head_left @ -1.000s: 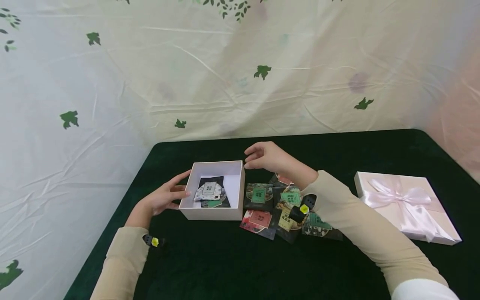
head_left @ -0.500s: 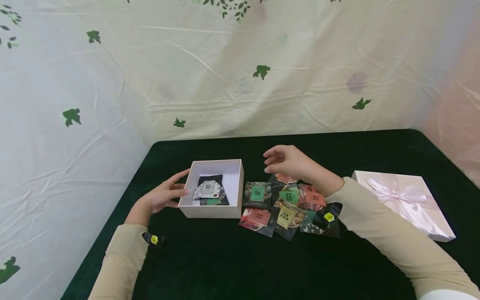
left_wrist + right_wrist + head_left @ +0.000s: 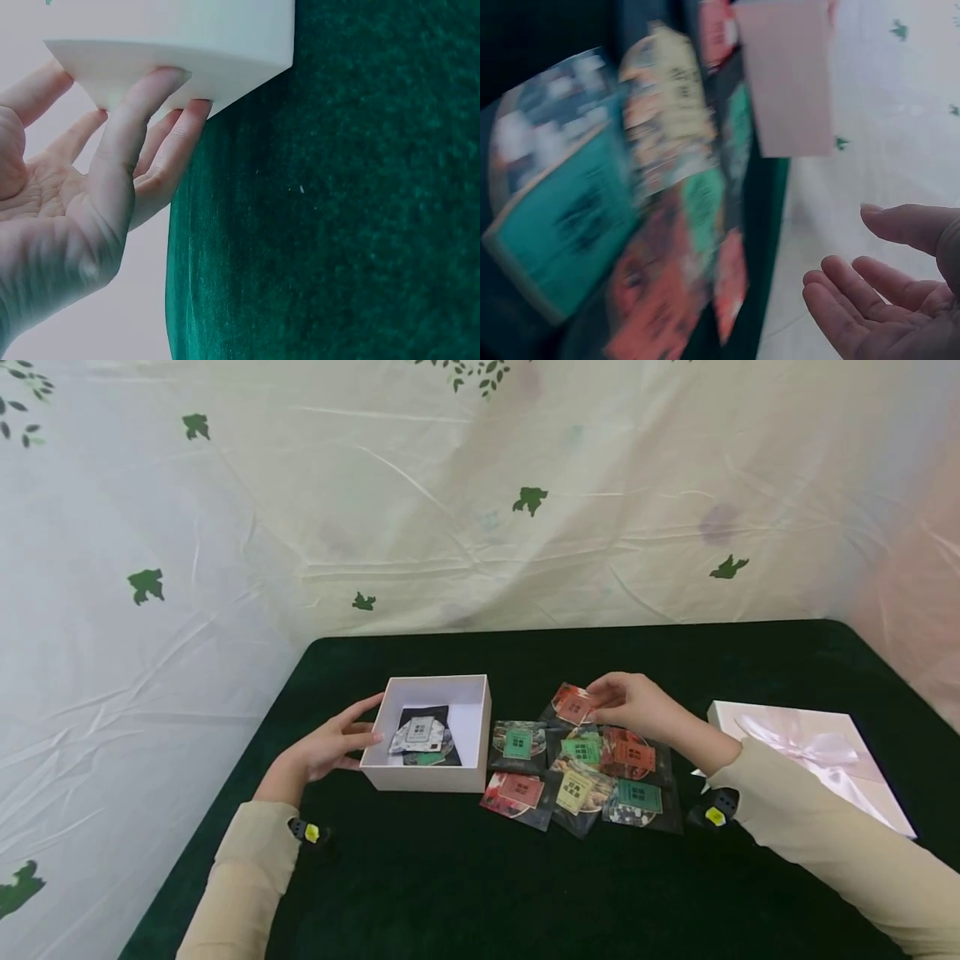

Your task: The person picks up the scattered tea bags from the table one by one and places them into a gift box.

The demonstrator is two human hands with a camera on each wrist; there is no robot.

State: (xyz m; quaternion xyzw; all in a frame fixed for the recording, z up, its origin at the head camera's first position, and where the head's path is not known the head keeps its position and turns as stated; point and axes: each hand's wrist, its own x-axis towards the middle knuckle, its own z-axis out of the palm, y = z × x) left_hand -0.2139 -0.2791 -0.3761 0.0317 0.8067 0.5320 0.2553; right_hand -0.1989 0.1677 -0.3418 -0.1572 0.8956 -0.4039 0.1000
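Note:
My left hand (image 3: 326,747) rests its fingertips against the left side of an open white box (image 3: 427,779); in the left wrist view its fingers (image 3: 112,157) touch the box wall (image 3: 180,52). Inside the box lie a packet with a white label (image 3: 420,734) and one with a green label (image 3: 427,759). My right hand (image 3: 637,703) hovers at a red-labelled packet (image 3: 573,706) at the back of the spread; the right wrist view shows nothing between its fingers. Whether it touches that packet I cannot tell.
Right of the box lie several flat dark packets, among them a yellow-labelled one (image 3: 574,792) and a teal-labelled one (image 3: 640,796). A pale pink lid with a ribbon bow (image 3: 813,750) lies at the right, partly behind the right forearm. Dark green cloth (image 3: 450,877) covers the table.
My right hand has moved right and down from beside the box to the back packets, uncovering more of them. The left hand has stayed against the box.

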